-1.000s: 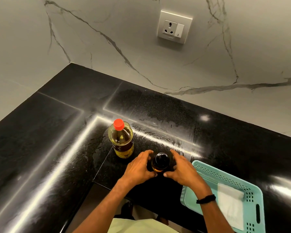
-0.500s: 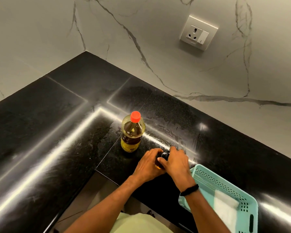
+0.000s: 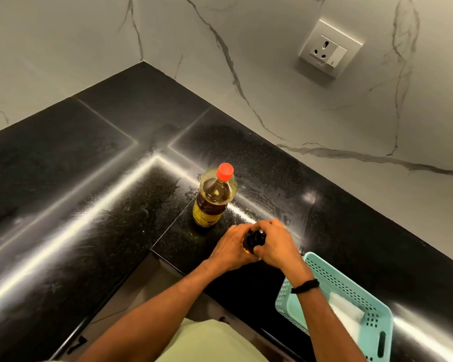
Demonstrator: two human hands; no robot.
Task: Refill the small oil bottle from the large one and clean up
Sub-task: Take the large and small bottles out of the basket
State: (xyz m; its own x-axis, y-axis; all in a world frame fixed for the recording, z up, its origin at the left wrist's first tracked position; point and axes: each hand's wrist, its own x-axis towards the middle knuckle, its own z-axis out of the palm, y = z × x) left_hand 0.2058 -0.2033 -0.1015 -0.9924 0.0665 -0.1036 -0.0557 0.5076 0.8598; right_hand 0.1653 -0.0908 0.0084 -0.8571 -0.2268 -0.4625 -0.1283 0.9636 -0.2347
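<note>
The large oil bottle (image 3: 215, 197) stands upright on the black countertop (image 3: 89, 194), with a red cap, amber oil and a yellow label. Just in front of it and to the right is the small oil bottle (image 3: 254, 240), dark-capped and mostly hidden between my hands. My left hand (image 3: 232, 248) wraps around its body. My right hand (image 3: 275, 244) closes over its black cap from the right.
A teal plastic basket (image 3: 372, 304) sits at the right near the counter's front edge, with a white folded cloth (image 3: 347, 316) in it. A wall socket (image 3: 330, 49) is on the marble wall behind. The counter bends in an L around me.
Both hands have closed in on the small bottle, from fingertips around it to a full grip, with my right hand now over the cap. The view has shifted left.
</note>
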